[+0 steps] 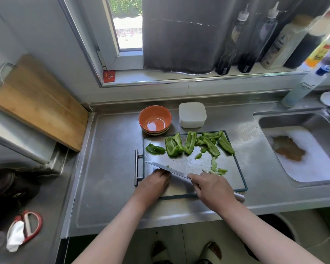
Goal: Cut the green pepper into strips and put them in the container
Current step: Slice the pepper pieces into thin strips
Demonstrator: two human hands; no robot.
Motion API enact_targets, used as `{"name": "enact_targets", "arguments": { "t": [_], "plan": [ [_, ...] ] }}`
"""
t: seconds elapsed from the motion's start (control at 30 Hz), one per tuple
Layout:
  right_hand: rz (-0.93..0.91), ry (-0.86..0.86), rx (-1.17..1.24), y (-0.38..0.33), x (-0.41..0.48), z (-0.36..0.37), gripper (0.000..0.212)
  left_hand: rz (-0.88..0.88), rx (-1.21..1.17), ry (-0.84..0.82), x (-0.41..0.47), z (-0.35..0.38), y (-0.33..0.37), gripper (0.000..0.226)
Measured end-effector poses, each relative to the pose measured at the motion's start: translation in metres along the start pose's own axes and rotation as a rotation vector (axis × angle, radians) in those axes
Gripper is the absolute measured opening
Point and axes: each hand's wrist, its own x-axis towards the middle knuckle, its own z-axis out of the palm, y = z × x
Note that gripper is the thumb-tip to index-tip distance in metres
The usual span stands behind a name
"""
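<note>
Both hands work low at the near edge of the cutting board point(191, 159), the right one holding a knife.
The right hand point(210, 189) grips the knife point(171, 168) at its handle, one finger laid forward onto the blade. The left hand point(156, 182) lies knuckles-up on the board's near-left corner, fingers bent against the blade's side, their tips hidden. Both forearms are bare.

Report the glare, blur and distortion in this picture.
Head view: daylight through the window is blown out; the bottles at the right edge are smeared and stretched; the cutting board shows glare; the counter edges bow from the wide-angle lens.
</note>
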Motion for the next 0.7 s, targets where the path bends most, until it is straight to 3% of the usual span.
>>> {"name": "enact_targets", "arguments": {
  "t": [0.43, 0.7],
  "plan": [
    [0.101, -0.254, 0.047, -0.005, 0.015, -0.009, 0.027, -0.04, -0.15, -0.017, -0.006, -0.009, -0.003, 0.029],
    [0.308, -0.321, 0.287, -0.012, 0.038, -0.001, 0.026, -0.029, -0.161, -0.099, -0.013, -0.007, -0.013, 0.034]
  ]
}}
